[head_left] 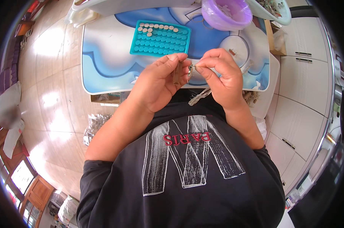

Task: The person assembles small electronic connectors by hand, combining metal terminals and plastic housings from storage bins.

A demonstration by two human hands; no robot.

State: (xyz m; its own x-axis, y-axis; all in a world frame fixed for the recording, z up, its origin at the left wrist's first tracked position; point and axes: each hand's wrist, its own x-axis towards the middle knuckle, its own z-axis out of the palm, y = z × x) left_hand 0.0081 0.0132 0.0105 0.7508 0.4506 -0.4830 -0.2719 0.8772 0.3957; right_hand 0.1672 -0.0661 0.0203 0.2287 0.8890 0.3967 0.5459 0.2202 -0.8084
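Above the near edge of the table, my left hand is closed around a narrow brown strip that stands nearly upright. My right hand pinches the end of a small silvery metal piece between thumb and forefinger. That piece hangs beside my left fingertips; whether they touch it I cannot tell. Beyond my left hand lies a teal tray with rows of round hollows. Several small pale discs sit in its far rows. A bundle of pale string hangs below my hands at the table edge.
A purple bowl lined with clear plastic stands at the back right, beside a white basket of small metal parts. Little brown bits lie on the blue-and-white table. White cabinets flank the right side.
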